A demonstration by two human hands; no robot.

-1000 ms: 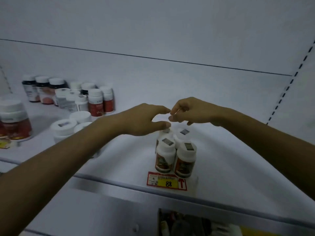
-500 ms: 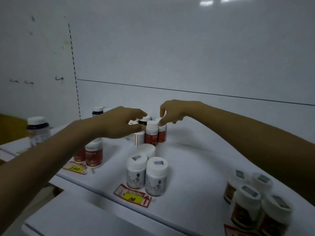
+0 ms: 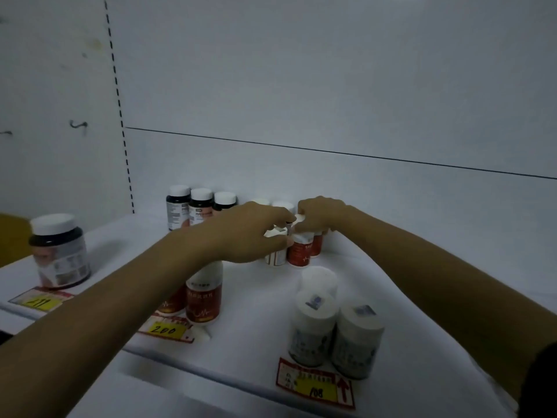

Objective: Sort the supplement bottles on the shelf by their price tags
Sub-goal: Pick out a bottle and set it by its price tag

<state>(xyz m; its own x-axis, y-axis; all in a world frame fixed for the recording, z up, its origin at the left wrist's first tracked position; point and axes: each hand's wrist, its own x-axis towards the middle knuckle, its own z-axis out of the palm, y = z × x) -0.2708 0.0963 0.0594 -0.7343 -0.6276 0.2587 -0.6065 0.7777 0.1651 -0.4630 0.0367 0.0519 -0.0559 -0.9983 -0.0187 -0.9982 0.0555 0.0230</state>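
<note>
Fingers (image 3: 271,214) of left hand (image 3: 250,233): curled round cap of small white-labelled bottle (image 3: 275,256), thumb beneath, gripping. Fingers (image 3: 313,227) of right hand (image 3: 322,215): bent down onto cap of red-labelled bottle (image 3: 300,251) just beside it, pinching.

Location: cluster of small bottles (image 3: 316,247) at frame centre, mid-shelf (image 3: 391,297), just right of back row of dark bottles (image 3: 201,206).

Change: half a second back, both hands above this cluster, fingertips clear of caps; a second back, over a separate group at an 88 tag. Now lowered and closed on two bottles. Both bottles apparently standing on the shelf, not lifted.

Tagged groups, lower frame: red bottles (image 3: 203,300) behind 200 tag (image 3: 167,329); white bottles (image 3: 313,327) behind 108 tag (image 3: 316,384); large dark jar (image 3: 58,250), left edge, behind third tag (image 3: 42,303), figure unclear.

Meaning for task, by judgement: pick begun, placement outstanding. Red-labelled bottle probably bound for the 200 group, labels looking alike; destination of white-labelled one uncertain. More bottles left in cluster.
</note>
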